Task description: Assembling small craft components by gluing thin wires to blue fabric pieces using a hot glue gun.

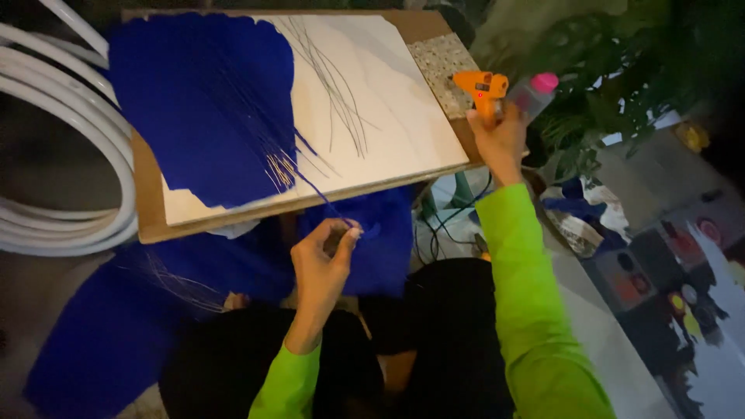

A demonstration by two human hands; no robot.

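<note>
A white canvas (380,109) lies tilted on a brown board (147,209), its left half covered in deep blue threads (202,101), with thin dark lines across the white part. My left hand (326,260) pinches a blue thread (310,182) that runs up to the canvas's lower edge. My right hand (497,140), in a bright green sleeve, grips an orange glue gun (481,87) at the board's right edge, nozzle pointing left. A bottle with a pink cap (534,91) sits just behind that hand.
Coiled white tubing (62,140) lies at the left. Blue fabric (101,326) spreads over my lap and the floor. Green plant leaves (605,70) fill the upper right. Painted pieces (683,271) lie on the floor at right. A cord (446,217) hangs below the board.
</note>
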